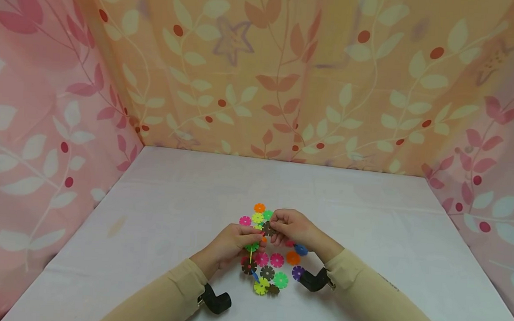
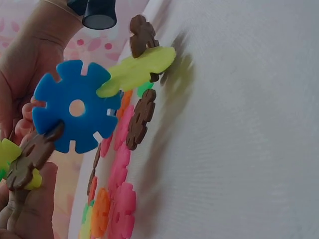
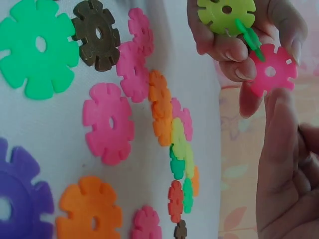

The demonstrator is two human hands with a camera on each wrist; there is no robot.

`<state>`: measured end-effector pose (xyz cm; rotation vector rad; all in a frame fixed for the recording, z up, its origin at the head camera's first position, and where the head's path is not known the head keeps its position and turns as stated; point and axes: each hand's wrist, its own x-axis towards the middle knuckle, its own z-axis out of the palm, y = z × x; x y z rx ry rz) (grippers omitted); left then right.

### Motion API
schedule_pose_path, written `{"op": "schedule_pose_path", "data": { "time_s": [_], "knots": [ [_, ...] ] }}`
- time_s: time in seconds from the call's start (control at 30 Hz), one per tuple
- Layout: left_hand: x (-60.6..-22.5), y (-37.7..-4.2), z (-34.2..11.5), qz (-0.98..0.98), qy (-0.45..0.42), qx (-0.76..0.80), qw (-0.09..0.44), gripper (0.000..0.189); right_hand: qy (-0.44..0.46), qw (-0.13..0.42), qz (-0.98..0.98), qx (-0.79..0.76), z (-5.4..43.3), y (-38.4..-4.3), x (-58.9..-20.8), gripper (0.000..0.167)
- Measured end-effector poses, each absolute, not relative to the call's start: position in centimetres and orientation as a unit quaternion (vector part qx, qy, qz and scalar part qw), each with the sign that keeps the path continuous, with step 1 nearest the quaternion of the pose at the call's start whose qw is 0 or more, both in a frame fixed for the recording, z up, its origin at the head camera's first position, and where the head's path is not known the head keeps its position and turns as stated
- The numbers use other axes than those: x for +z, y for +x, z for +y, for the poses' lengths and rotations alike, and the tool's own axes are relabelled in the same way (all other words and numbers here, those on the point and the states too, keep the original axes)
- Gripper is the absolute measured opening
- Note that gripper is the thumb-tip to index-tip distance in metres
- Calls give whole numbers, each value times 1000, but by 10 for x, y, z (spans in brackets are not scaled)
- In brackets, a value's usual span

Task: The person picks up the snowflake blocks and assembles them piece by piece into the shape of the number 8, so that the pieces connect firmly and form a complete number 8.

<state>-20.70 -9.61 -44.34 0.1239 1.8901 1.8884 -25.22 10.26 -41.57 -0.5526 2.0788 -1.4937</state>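
Observation:
My left hand point(image 1: 231, 244) holds a chain of slotted plastic flower discs. The fingers and thumb pinch its pink disc point(image 3: 283, 62), which joins a small green disc point(image 3: 251, 40) and a lime one point(image 3: 219, 15). Farther down the chain, the left wrist view shows a brown disc point(image 2: 30, 162), a blue disc point(image 2: 94, 117), a yellow disc point(image 2: 137, 72) and another brown one point(image 2: 142, 35). My right hand point(image 1: 294, 228) has curled fingers and pinches a dark brown disc point(image 1: 266, 229), partly hidden. Its thumb overlaps the pink disc's edge in the right wrist view.
Loose discs lie about the white table point(image 1: 368, 210): an orange disc point(image 1: 293, 258), a purple disc point(image 1: 297, 273), a green disc point(image 1: 281, 280) and several pink, yellow and brown ones. Black wrist mounts point(image 1: 216, 300) hang beneath both sleeves. Flowered curtains point(image 1: 287, 84) enclose the table.

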Motion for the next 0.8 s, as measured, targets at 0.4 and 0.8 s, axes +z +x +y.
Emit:
{"op": "schedule_pose_path", "data": {
  "time_s": [0.4, 0.8],
  "knots": [
    [-447, -209, -97, 692, 68, 681, 229, 38, -205, 250, 760, -564, 102, -249, -420, 16],
    [-452, -207, -93, 672, 80, 707, 207, 40, -215, 241, 739, -592, 102, -246, -424, 18]
  ]
}}
